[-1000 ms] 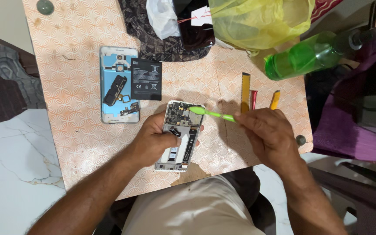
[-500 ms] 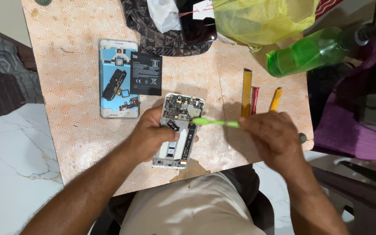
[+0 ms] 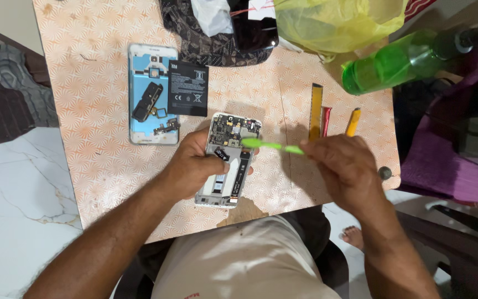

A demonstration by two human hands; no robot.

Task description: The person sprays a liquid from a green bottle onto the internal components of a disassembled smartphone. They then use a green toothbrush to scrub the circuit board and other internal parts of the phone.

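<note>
Your left hand [image 3: 197, 166] is wrapped around the left side of the opened phone [image 3: 229, 160], fingers closed on its edge, pinning it to the patterned table [image 3: 84, 99] right in front of you. The phone's long axis runs mostly toward and away from you, top end tipped a bit to the right, circuit board at the far end.

Your right hand [image 3: 341, 166] is pinched shut on the green pry tool [image 3: 269, 145], which lies nearly sideways, so it crosses the phone's long axis at close to a right angle. The tip sits over the upper right part of the board; I can't tell if it's actually touching. So the phone is to the left of your tool hand, and the left hand is the closer one, already on it.

Off to the left, apart from both hands, are the back cover [image 3: 151, 94] and the black battery [image 3: 187, 88].
</note>
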